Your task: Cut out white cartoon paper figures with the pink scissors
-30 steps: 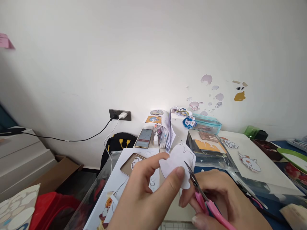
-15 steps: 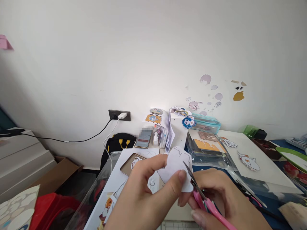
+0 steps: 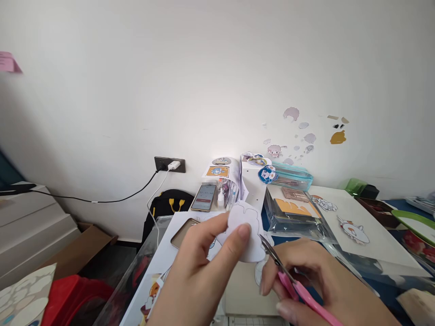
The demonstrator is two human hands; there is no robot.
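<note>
Between thumb and fingers, my left hand [image 3: 207,258] pinches a white paper cutout [image 3: 249,242] with a thin drawn outline along its upper part. My right hand [image 3: 306,276] is closed round the handles of pink scissors [image 3: 287,276]. The metal blades point up and left, their tips right beside the paper's right edge; whether they touch it I cannot tell. Below the hands lies a pale flat board [image 3: 249,290], with another outlined paper piece partly hidden near my right fingers.
A phone [image 3: 204,197] leans upright behind my left hand, near a brown-rimmed tray [image 3: 181,233]. Clear plastic sleeves [image 3: 295,222] lie to the right, by a white board [image 3: 370,237] bearing character cutouts. A teal pencil case [image 3: 292,176] stands against the wall.
My left hand has shifted left and turned the paper cutout, bringing it away from the scissors. The blades, which overlapped the paper before, now sit at its right edge.
</note>
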